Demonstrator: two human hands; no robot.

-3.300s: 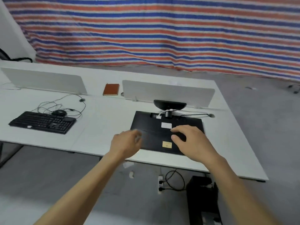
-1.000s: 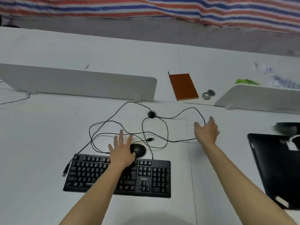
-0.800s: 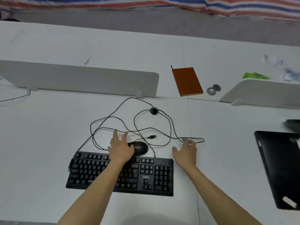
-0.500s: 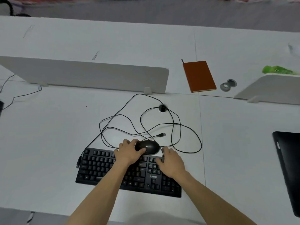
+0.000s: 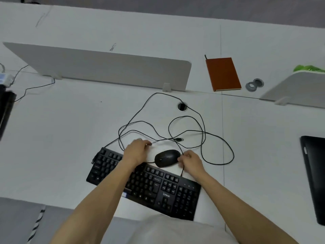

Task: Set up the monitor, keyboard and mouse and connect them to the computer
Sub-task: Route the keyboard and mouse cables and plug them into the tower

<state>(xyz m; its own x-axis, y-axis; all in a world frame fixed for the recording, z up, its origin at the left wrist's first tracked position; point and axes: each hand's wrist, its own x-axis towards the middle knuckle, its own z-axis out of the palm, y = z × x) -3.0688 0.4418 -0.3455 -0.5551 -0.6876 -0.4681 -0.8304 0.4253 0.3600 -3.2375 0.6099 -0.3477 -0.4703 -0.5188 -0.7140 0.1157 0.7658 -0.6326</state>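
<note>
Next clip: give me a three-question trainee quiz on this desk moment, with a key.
1. True or false: the mouse lies between the left hand and the right hand.
2. What does the right hand pinch? A) a black cable B) a pen C) nothing
3. Fill in: the notebook past the divider is ___ in colour.
Key: 1 true; 2 A; 3 orange.

Orange notebook point(image 5: 223, 73) between white divider point(image 5: 105, 66) and grey rings point(image 5: 254, 84).
</note>
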